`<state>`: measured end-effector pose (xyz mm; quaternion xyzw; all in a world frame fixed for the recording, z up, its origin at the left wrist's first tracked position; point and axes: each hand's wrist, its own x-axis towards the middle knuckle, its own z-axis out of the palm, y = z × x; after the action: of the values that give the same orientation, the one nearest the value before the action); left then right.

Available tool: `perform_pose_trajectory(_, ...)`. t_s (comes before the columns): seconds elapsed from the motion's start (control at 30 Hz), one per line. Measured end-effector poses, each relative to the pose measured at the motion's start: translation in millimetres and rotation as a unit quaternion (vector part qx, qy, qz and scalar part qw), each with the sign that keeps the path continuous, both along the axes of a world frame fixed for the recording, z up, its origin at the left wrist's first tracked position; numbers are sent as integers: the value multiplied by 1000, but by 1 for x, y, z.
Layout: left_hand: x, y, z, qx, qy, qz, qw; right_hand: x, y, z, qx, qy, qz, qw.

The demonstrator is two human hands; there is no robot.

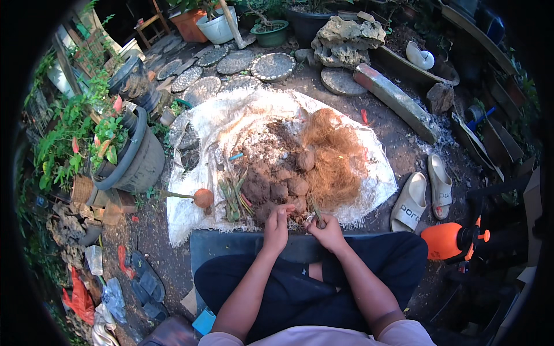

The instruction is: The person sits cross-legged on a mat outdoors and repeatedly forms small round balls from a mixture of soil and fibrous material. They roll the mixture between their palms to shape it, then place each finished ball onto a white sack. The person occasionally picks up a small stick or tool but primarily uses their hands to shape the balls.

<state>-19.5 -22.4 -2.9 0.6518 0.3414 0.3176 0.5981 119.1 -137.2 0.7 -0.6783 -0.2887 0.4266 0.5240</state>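
At the near edge of the white sack (378, 174), our left hand (276, 228) is curving half-open, seemingly empty, our right hand (326, 232) is gripping, and bumping could be scattering brown balls (298, 185) just inside, or loosening dropping the held slim greenish piece (317, 213).

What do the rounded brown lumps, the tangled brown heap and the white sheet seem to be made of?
Rounded lumps: perhaps packed soil, dull and earth-brown; too small to be sure.
Tangled heap: likely dry plant fibre, matte, with loose hair-like strands.
White sheet: probably woven plastic sacking, matte, with strands fraying at its edge.
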Motion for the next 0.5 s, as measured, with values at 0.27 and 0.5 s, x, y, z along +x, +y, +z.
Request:
perform_pose_trajectory(0.27, 1, 3, -7, 2, 30, -16, 999, -1, -1, 6, 77, 202, -49, 975)
perform_pose_trajectory(0.5, 4, 1, -2, -17, 1, -2, 1000, 11, -21, 33, 127, 340, -48, 931)
